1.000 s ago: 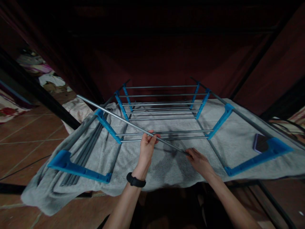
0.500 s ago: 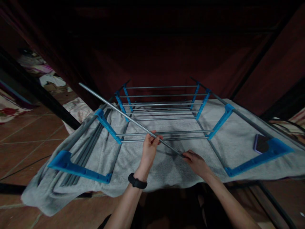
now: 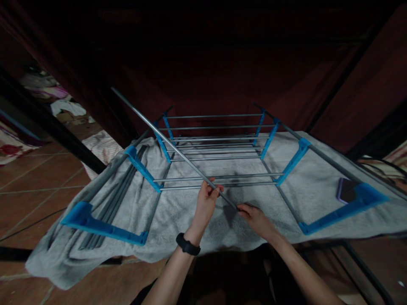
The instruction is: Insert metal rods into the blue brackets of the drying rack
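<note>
A long grey metal rod [image 3: 162,135] slants from the upper left down to my hands. My left hand [image 3: 207,203], with a black band on the wrist, is closed round the rod near its lower end. My right hand [image 3: 254,218] pinches the rod's lower tip just above the grey towel [image 3: 197,228]. Beyond my hands lies a partly built rack [image 3: 216,148] of grey rods and blue plastic connectors, spread out on the towel.
A bundle of loose grey rods [image 3: 111,203] lies at the left beside a blue connector [image 3: 95,222]. A dark phone [image 3: 345,190] rests on the towel at the right next to another blue connector [image 3: 346,212]. Tiled floor lies at left; dark red fabric hangs behind.
The rod's far end has swung upward and to the right, so the rod stands steeper. Both hands have shifted slightly toward each other, my left to the right and my right to the left.
</note>
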The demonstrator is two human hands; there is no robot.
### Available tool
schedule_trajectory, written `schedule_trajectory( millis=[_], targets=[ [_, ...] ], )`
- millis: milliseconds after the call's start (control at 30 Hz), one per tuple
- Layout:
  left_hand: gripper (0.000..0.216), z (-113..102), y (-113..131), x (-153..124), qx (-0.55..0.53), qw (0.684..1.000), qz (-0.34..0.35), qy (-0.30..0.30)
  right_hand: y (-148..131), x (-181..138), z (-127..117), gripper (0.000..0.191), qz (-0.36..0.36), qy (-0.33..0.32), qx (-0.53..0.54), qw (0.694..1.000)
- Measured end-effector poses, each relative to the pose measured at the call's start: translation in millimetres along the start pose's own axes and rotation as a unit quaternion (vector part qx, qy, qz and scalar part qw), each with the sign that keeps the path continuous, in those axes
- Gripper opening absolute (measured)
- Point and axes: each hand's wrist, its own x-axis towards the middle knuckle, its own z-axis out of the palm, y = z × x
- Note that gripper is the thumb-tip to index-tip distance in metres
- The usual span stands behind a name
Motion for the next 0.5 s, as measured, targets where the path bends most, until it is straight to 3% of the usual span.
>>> schedule_trajectory(
  millis=[500],
  targets=[
    [0.048, 5, -17, -7, 0.016, 0.999, -0.001, -0.043, -5, 2, 12, 0.020, -0.030, -0.024, 0.013, 0.999]
  ],
)
